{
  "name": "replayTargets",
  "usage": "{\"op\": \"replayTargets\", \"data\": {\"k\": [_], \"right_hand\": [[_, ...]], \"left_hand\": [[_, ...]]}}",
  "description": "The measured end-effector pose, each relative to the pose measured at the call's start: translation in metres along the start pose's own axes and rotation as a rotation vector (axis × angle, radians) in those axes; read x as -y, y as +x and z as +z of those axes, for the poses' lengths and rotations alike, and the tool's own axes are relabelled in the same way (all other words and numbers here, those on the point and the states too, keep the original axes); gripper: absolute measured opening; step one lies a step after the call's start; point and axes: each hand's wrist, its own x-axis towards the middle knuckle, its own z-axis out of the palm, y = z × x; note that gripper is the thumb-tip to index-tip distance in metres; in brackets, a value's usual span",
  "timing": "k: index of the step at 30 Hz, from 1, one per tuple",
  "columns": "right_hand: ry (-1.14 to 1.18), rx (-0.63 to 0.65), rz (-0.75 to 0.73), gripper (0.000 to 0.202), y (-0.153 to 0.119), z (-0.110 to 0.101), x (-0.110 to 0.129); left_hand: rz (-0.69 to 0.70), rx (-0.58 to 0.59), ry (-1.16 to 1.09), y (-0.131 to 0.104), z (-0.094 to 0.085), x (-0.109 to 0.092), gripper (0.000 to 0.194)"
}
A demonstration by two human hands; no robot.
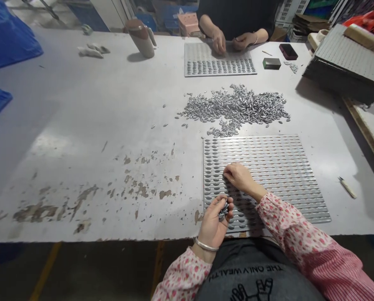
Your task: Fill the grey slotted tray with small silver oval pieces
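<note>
A grooved metal-grey board lies before me near the table's front edge. Rows of small grey oval pieces are set along its left side. My left hand, cupped over the board's lower left, holds a clutch of grey oval pieces. Farther up, my right hand touches the board just right of the filled columns, fingertips pinched together. Whatever is between those fingertips is hidden. Beyond the board spreads a loose heap of the same oval pieces.
Across the table, a person's hands work over a second board. A lidded jug stands at the back. To the right are a stack of boards, a phone, a small block and a pen-like tool.
</note>
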Motion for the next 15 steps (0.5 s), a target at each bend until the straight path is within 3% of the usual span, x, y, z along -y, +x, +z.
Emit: {"op": "replayTargets", "data": {"k": [4,7,12,15], "right_hand": [[0.017,-0.055,-0.025,0.010,-0.001,-0.002,0.002],[0.240,-0.073,0.017,0.010,-0.009,-0.014,0.007],[0.799,0.250,-0.053,0.022,-0.036,-0.038,0.018],[0.913,0.309,-0.060,0.024,-0.048,-0.038,0.022]], "left_hand": [[0.039,-0.010,0.004,0.001,0.001,0.000,0.017],[0.056,-0.022,0.002,0.001,0.002,0.000,0.022],[0.078,-0.016,-0.007,0.003,0.002,0.003,0.024],[0.073,-0.023,-0.025,0.006,0.002,0.004,0.024]]}}
